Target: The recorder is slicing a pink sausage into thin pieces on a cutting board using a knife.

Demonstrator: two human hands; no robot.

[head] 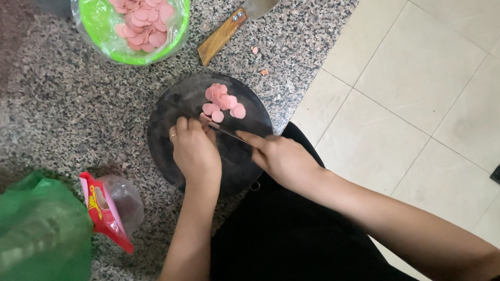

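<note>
The person's left hand sits curled, fingers bent down over a piece of pink sausage on the round dark chopping board, a ring on one finger. The right hand is closed around a knife, its thin blade lying against the left fingertips. Cut pink slices are heaped just beyond on the board. Farther off on the speckled granite counter stand a green bowl lined with clear plastic, full of slices, a wooden-handled cleaver, a red wrapper and a green bag.
</note>
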